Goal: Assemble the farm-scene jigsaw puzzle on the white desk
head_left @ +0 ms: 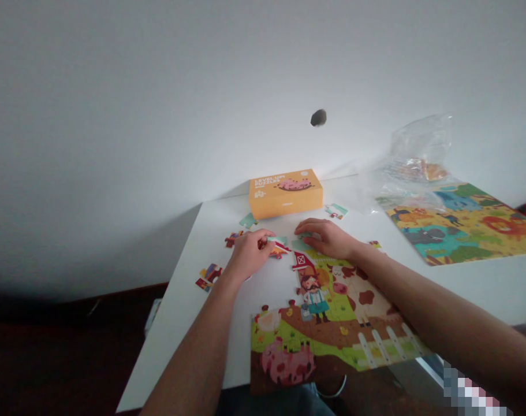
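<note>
My left hand (253, 252) pinches a red, orange and pale green puzzle piece (279, 248) just left of the partly joined farm puzzle (332, 323). At the puzzle's upper edge, my right hand (324, 237) has its fingers bent down over a pale green piece (301, 245). The joined part shows a farmer, a cow, a pink pig and a white fence. Loose pieces lie around: one with purple and orange (234, 238), one with yellow and blue (211, 276), and pale green ones (248, 221) near the box.
An orange puzzle box (286, 193) stands against the wall at the back of the white table (167, 346). On the right lie a second puzzle with a lion and hippo (466, 222) and a clear plastic bag (418, 156) with pieces inside. The table's left edge drops to a dark floor.
</note>
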`<action>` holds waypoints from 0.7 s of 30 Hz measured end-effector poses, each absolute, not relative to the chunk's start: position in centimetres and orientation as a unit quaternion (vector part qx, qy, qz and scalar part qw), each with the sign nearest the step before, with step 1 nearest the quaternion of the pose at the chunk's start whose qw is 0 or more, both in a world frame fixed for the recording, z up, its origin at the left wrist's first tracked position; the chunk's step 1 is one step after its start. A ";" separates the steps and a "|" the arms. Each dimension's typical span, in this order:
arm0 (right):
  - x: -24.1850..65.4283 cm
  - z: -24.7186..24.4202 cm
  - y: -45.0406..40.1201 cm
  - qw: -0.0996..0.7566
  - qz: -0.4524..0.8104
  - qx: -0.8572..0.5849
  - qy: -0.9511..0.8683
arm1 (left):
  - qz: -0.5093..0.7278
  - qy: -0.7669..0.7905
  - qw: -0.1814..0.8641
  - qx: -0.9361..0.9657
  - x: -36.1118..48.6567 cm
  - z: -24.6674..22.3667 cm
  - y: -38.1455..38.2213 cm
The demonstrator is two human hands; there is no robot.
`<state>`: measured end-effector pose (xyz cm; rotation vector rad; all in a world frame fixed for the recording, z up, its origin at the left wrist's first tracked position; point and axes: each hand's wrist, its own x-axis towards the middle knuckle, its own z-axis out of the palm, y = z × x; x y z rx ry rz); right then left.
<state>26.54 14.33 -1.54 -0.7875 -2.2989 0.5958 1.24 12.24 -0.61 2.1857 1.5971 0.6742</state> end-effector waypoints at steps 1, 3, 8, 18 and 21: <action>26.5 -1.5 14.3 0.314 0.224 -0.299 -0.873 | 0.225 0.570 0.165 0.773 1.1 -0.6 12.2; 26.5 -1.5 14.3 0.313 0.222 -0.296 -0.875 | 0.213 0.572 0.131 0.782 0.9 -0.6 12.2; 26.6 -1.5 14.3 0.311 0.218 -0.294 -0.877 | 0.205 0.487 0.097 0.843 0.8 -0.8 12.0; 26.5 -1.5 14.3 0.306 0.214 -0.304 -0.876 | 0.204 0.478 0.137 0.843 1.6 -1.3 12.2; 26.5 -1.5 14.3 0.305 0.210 -0.302 -0.878 | 0.205 0.480 0.137 0.842 1.7 -1.2 12.2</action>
